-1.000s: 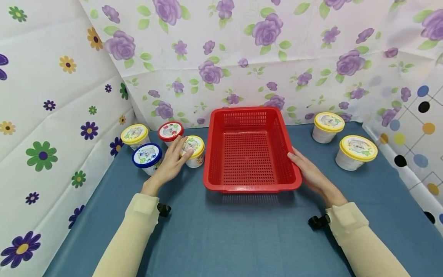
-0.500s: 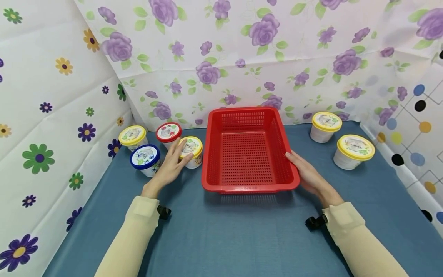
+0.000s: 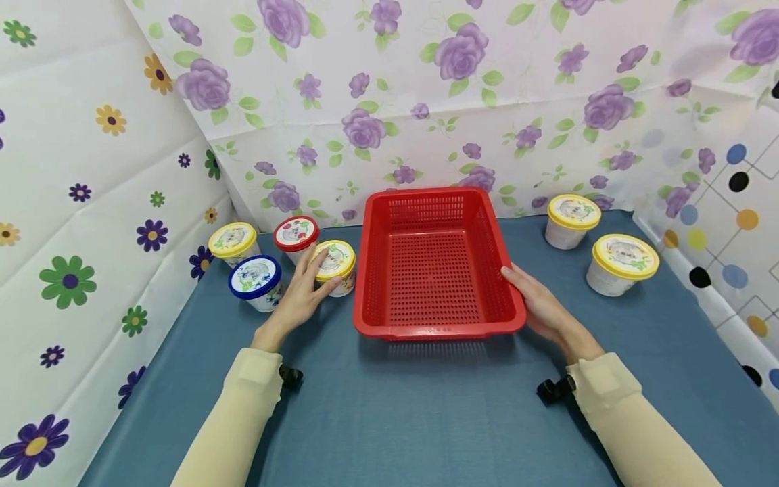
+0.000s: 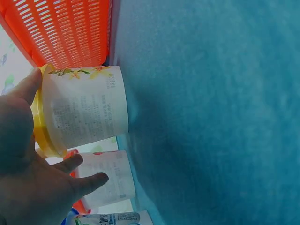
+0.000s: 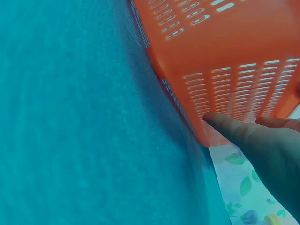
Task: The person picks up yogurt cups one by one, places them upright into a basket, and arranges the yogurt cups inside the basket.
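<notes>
A red plastic basket (image 3: 435,270) with perforated sides stands mid-table. My right hand (image 3: 544,308) grips its right rim, thumb over the edge and fingers along the outer wall (image 5: 243,89). My left hand (image 3: 298,297) holds a white tub with a yellow lid (image 3: 336,260), just left of the basket. In the left wrist view the thumb lies on the rim of this tub's lid (image 4: 42,122); other fingers stretch past it in front of the red-lidded tub (image 4: 105,180). A blue-lidded tub (image 3: 255,279) stands beside my left hand.
Another yellow-lidded tub (image 3: 234,242) stands at the back left. Two more stand right of the basket, a back yellow-lidded tub (image 3: 572,220) and a nearer yellow-lidded tub (image 3: 622,264). Blue cloth (image 3: 426,419) covers the table; a flowered sheet (image 3: 414,88) hangs behind.
My left thumb and fingers have closed in slightly around the yellow-lidded tub. The right hand keeps its hold on the basket, and the tubs have not visibly moved on the table.
</notes>
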